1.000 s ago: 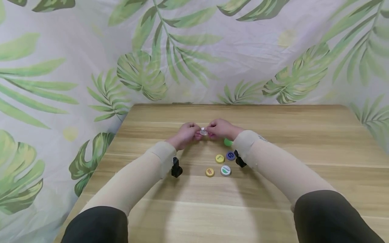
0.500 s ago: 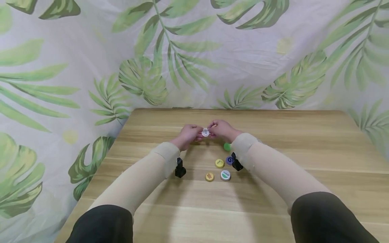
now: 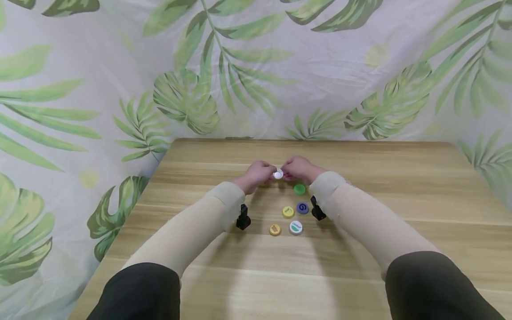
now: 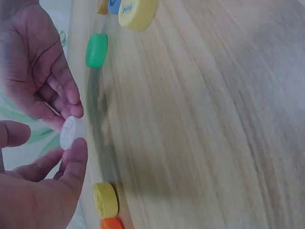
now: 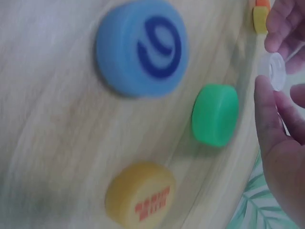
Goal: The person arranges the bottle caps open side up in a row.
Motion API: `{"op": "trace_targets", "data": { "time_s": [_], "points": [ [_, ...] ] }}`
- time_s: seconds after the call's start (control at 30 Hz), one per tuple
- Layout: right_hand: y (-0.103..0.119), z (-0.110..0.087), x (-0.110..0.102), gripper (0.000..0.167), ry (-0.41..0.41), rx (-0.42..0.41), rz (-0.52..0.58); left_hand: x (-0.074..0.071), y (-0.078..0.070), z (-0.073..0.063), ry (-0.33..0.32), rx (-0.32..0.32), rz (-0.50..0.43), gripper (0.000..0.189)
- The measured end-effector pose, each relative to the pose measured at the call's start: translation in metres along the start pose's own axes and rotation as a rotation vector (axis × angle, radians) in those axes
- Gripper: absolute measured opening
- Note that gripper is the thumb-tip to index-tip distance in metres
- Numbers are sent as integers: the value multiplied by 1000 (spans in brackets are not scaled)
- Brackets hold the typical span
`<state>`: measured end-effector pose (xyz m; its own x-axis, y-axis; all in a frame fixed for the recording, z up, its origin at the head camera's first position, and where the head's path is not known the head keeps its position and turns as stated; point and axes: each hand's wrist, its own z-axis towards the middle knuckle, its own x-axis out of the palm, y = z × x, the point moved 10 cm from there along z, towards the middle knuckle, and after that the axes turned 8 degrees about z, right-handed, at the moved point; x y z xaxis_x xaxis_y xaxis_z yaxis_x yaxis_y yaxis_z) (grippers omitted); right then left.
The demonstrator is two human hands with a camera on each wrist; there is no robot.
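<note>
Both hands meet over the far middle of the table around a small whitish, translucent bottle cap. My left hand pinches the cap at its left edge, and my right hand has its fingertips on the right edge. Seen from the left wrist, the cap is off the table between the fingertips of both hands. The right wrist view shows a ring-shaped recess in the cap. Closest to the right hand on the table is a green cap.
Nearer lie a blue cap, a yellow cap, an orange-yellow cap and a white cap with a green mark. Another yellow cap and an orange one sit by the left hand, hidden in the head view.
Both hands have shifted a little to the right with the whitish cap, whose facing has turned between them. More of the green cap shows now. The caps on the table lie as before.
</note>
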<state>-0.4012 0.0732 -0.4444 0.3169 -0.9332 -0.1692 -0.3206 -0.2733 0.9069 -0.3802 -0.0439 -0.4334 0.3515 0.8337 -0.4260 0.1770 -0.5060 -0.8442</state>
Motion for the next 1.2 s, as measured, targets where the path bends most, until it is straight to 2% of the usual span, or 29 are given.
{"op": "trace_targets", "data": {
  "time_s": [0.13,0.23,0.33,0.5,0.67,0.8,0.9,1.0,1.2],
  "points": [
    [-6,-2,-2,17,40,49,-24,9,-1,-1,60,-21,4,39],
    [-11,-2,0,18,77,80,-26,13,3,-2,93,-41,38,41],
    [-13,-2,3,25,95,92,-22,14,7,-2,106,-53,61,43],
    [-14,0,4,25,87,91,-31,14,12,-4,94,-60,34,42],
    [-13,1,8,23,75,75,-6,5,18,-14,52,-45,-91,34],
    [-11,2,14,26,77,67,1,-11,29,-22,30,-35,-208,31],
    [-9,3,16,29,74,64,-7,-24,37,-27,17,-40,-225,33],
    [-7,4,19,30,70,67,2,-31,43,-30,23,-46,-218,34],
    [-8,4,25,29,46,73,52,-29,51,-33,48,-69,-205,33]
  ]
}}
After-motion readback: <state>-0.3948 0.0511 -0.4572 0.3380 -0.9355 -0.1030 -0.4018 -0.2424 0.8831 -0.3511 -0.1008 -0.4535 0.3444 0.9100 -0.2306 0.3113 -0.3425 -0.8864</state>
